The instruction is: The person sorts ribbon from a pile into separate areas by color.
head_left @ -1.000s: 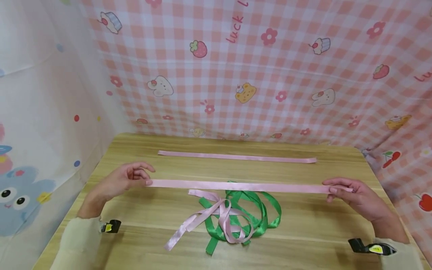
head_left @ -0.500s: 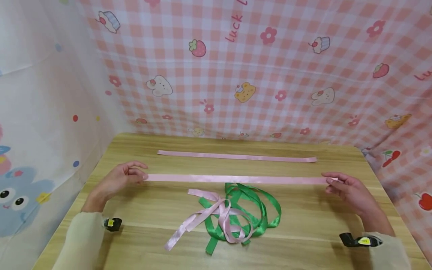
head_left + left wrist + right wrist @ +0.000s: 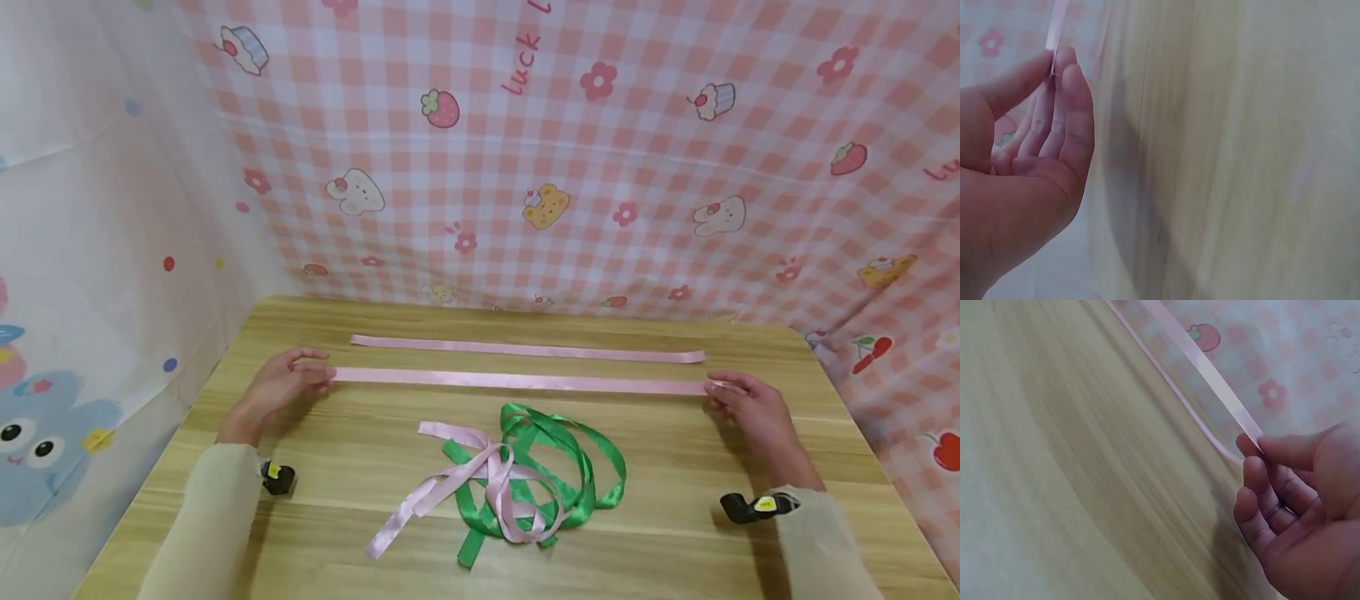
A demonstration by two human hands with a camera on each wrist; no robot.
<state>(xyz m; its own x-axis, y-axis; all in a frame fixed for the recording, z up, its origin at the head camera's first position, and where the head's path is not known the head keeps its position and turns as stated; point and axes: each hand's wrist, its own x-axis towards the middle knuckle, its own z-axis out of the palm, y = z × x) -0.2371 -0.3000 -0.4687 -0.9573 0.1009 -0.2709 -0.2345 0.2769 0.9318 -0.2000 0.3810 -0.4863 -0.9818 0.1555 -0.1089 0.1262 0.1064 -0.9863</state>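
A pink ribbon (image 3: 517, 381) is stretched nearly straight between the two hands, just nearer than a second pink ribbon (image 3: 525, 348) that lies flat at the back. My left hand (image 3: 283, 385) pinches the left end; the left wrist view shows thumb and fingertips meeting on the ribbon end (image 3: 1057, 28). At the other end, my right hand (image 3: 750, 410) pinches the ribbon, and the right wrist view shows the ribbon (image 3: 1213, 375) rising above the tabletop from thumb and finger. Nearer the front lie a tangled pink ribbon (image 3: 498, 483) and a green ribbon (image 3: 581, 467), the pink partly over the green.
The wooden table (image 3: 360, 517) ends at the back against a pink checked cloth (image 3: 480, 158). A white patterned cloth (image 3: 127, 208) hangs at the left. Small black devices are worn at both wrists, below cream sleeves (image 3: 202, 525).
Both hands have carried the stretched pink ribbon away from the body, closer to the ribbon at the back. The right hand has also shifted left. The tangled ribbons stay put.
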